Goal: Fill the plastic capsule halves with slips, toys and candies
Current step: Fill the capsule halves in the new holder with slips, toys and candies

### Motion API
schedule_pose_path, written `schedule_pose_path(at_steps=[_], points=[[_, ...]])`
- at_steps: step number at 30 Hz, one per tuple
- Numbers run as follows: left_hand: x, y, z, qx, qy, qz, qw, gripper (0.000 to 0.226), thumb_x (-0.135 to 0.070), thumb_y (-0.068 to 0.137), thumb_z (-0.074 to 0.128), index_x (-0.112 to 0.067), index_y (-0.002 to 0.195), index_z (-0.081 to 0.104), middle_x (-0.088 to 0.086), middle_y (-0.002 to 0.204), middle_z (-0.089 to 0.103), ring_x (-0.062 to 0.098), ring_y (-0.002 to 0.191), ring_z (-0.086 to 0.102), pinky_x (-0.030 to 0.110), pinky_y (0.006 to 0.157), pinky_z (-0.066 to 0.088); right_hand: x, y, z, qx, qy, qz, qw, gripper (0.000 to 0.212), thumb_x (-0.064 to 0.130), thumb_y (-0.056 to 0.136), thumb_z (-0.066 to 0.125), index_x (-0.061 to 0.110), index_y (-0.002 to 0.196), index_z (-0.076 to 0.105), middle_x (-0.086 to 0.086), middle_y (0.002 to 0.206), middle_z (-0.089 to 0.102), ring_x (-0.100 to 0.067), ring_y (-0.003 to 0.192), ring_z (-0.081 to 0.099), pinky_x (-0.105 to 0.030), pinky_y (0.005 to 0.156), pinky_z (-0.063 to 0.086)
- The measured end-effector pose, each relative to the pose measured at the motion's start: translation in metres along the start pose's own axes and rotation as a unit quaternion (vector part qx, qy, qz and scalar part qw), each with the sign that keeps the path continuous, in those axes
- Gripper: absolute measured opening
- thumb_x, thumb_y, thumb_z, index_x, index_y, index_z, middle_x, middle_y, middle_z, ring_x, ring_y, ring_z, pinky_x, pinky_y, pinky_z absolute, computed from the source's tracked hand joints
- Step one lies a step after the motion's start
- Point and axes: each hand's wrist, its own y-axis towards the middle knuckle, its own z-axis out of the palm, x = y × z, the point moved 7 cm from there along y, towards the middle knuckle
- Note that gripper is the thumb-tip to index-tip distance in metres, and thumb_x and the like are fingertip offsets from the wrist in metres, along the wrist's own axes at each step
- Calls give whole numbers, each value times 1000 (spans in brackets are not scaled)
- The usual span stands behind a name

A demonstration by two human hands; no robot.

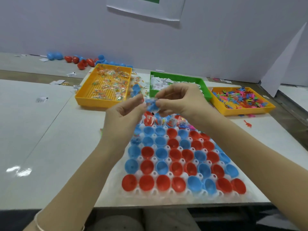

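We see one risk. Our left hand (126, 112) and right hand (176, 99) both pinch a small blue plastic piece (152, 105) in the fingers, and a loose pinch could drop it into a wrong cup. The red and blue plastic capsule halves (146, 181) sit in a white moulded holder (166, 195) on the worktop (66, 130), near rows empty, far row filled. Beyond, the perforated yellow tray (93, 101) holds candy packets (108, 85), the green tray (183, 78) paper slips (158, 84), and the right yellow tray (241, 111) coloured toys (240, 99).
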Motion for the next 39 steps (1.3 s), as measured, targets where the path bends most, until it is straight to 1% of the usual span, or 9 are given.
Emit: schedule_pose_path(at_steps=[3, 6, 14, 20, 24, 29, 32, 35, 39], points=[[3, -5, -24, -27, -4, -12, 1000, 32, -4, 91, 65, -34, 100, 70, -14, 98, 75, 5, 98, 70, 18, 79, 57, -19, -7, 8, 61, -75, 69, 993, 11, -4, 79, 73, 6, 83, 71, -5, 69, 73, -15, 59, 69, -20, 56, 55], [8, -10, -36, -31, 21, -24, 999, 32, -3, 91, 63, -32, 99, 72, -11, 101, 75, 7, 99, 70, 18, 79, 57, -36, -11, 17, 122, -154, 127, 972, 10, -1, 81, 72, 8, 84, 73, -7, 72, 74, -17, 65, 71, -20, 58, 56], [15, -12, -72, -60, -11, -65, 996, 32, 0, 93, 54, -24, 91, 74, -4, 96, 77, 15, 95, 73, 29, 84, 55, -47, -4, 27, 158, -247, 163, 942, 9, 2, 81, 70, 11, 83, 73, -5, 76, 75, -14, 65, 71, -19, 56, 55], [10, -11, -90, -77, -26, -67, 994, 29, -1, 96, 51, -20, 94, 73, -3, 95, 78, 16, 93, 74, 29, 83, 56, -43, 0, 37, 199, -335, 127, 912, 7, 4, 82, 68, 8, 86, 72, -5, 74, 73, -11, 60, 69, -20, 54, 55], [13, -10, -91, -75, -32, -75, 994, 28, -1, 96, 51, -19, 94, 73, -2, 94, 78, 17, 93, 74, 29, 81, 58, -39, 0, 43, 224, -391, 89, 888, 7, 6, 82, 68, 12, 84, 72, 4, 66, 67, -1, 50, 62, -16, 50, 51], [19, -8, -89, -65, -31, -87, 994, 27, -3, 95, 52, -19, 93, 74, -1, 94, 78, 18, 91, 74, 25, 76, 60, -36, 1, 55, 254, -458, 37, 851, 7, 12, 81, 69, 14, 86, 74, -2, 79, 71, -4, 55, 58, -23, 58, 51], [20, -8, -89, -66, -28, -89, 993, 28, -4, 95, 52, -19, 93, 75, -1, 95, 78, 18, 91, 74, 25, 75, 60, -34, 0, 57, 262, -458, 19, 849, 10, 10, 81, 68, 14, 89, 74, 0, 82, 73, -10, 66, 66, -24, 63, 55], [20, -7, -91, -71, -18, -91, 993, 27, -5, 95, 52, -20, 93, 75, -2, 95, 78, 17, 90, 75, 25, 74, 60, -29, -1, 57, 257, -446, -9, 857, 18, 8, 80, 70, 17, 95, 73, 5, 81, 71, -4, 70, 65, -17, 65, 54], [19, -6, -95, -84, -12, -94, 992, 25, -6, 96, 52, -20, 95, 74, -4, 94, 78, 16, 89, 75, 25, 75, 60, -26, -6, 61, 264, -441, -27, 857, 17, 4, 79, 69, 14, 91, 73, 12, 78, 66, 0, 70, 62, -13, 66, 51]])
